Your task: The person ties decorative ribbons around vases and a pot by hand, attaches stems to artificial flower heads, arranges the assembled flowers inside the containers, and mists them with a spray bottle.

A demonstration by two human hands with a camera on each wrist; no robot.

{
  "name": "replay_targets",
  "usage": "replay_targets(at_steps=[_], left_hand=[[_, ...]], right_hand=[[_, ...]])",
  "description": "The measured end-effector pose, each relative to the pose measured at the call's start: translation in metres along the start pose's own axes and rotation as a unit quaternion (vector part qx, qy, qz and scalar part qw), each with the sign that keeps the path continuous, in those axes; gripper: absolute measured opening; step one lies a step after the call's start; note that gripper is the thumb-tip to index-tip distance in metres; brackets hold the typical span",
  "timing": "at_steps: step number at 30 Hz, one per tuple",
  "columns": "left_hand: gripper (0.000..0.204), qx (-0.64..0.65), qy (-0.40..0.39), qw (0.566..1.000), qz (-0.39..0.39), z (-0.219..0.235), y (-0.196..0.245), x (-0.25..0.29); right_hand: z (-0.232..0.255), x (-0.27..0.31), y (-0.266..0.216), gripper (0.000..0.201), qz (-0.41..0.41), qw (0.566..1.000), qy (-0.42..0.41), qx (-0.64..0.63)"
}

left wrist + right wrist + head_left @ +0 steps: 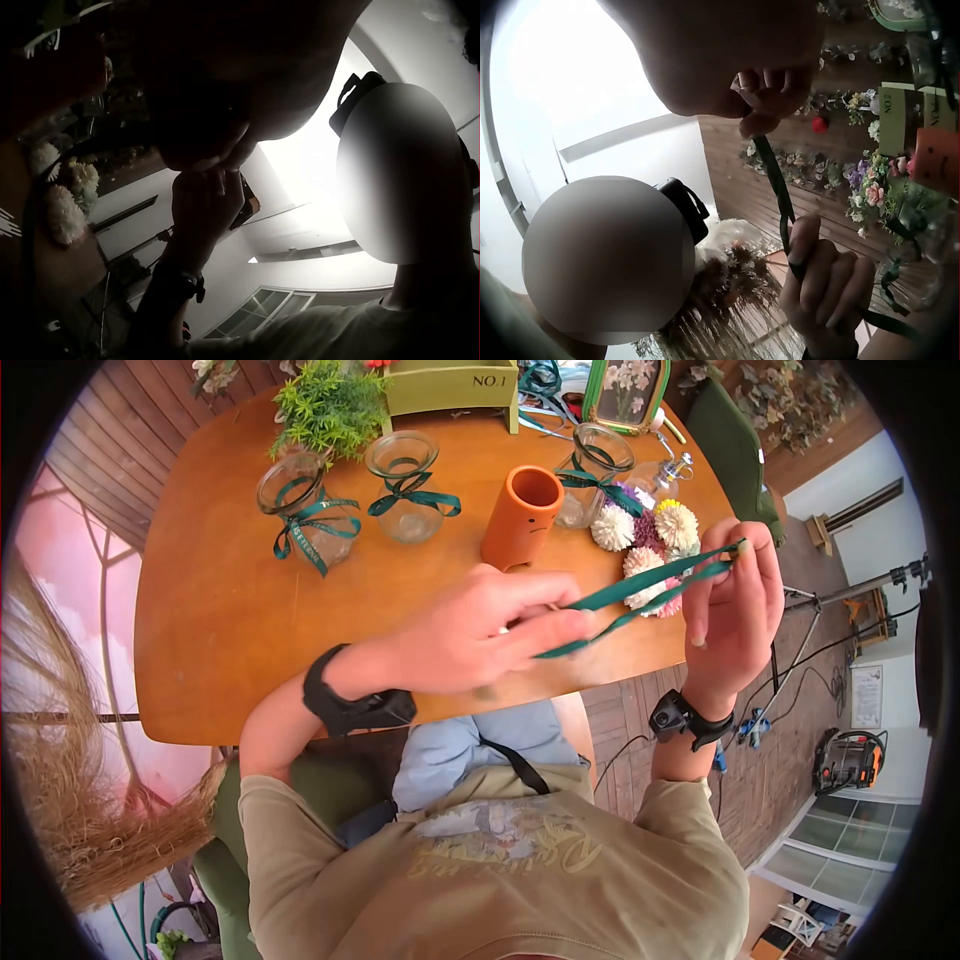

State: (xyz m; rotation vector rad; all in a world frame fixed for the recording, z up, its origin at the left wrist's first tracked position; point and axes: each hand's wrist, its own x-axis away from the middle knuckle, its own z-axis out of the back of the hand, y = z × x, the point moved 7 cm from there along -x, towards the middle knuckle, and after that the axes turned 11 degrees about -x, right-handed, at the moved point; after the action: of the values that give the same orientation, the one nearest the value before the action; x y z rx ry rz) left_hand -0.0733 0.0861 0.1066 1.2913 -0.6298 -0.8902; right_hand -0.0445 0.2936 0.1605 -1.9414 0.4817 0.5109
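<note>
A dark green ribbon (640, 582) runs in two strands between my hands above the table's front edge. The left hand (490, 625) pinches it between thumb and fingers, and in the right wrist view a tail of ribbon trails below that hand (829, 289). My right hand (735, 595) is raised at the right, pinching the far end of the ribbon at the fingertips. Behind the left hand stands an orange cylindrical vase (522, 520) with a frowning face. Pompom flowers (642, 565) in white, purple and yellow lie behind the ribbon.
Three glass vases with green bows stand on the wooden table (220, 620): left (305, 510), middle (408, 490) and right (590, 470). Along the back are a leafy plant (325, 410), a green planter box (450, 390), a picture frame (630, 390) and a glass spray bottle (660, 478).
</note>
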Motion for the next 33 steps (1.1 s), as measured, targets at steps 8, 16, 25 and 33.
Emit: replay_targets(at_steps=[8, 16, 25, 33], left_hand=[[0.015, -0.38, 0.105, 0.918, -0.037, 0.039, -0.022, 0.047], [0.02, -0.621, 0.081, 0.779, 0.021, 0.023, -0.083, 0.071], [0.081, -0.523, 0.354, 0.773, 0.057, 0.067, -0.08, 0.074], [0.101, -0.418, 0.435, 0.796, 0.039, 0.094, -0.109, 0.056]], right_hand=[[0.051, 0.025, 0.051, 0.003, -0.159, 0.935, 0.03, 0.315], [0.052, 0.05, 0.11, 0.017, -0.174, 0.812, -0.132, 0.542], [-0.004, -0.002, 0.124, 0.083, -0.111, 0.804, -0.136, 0.569], [-0.007, -0.027, 0.154, 0.066, -0.125, 0.808, -0.108, 0.565]])
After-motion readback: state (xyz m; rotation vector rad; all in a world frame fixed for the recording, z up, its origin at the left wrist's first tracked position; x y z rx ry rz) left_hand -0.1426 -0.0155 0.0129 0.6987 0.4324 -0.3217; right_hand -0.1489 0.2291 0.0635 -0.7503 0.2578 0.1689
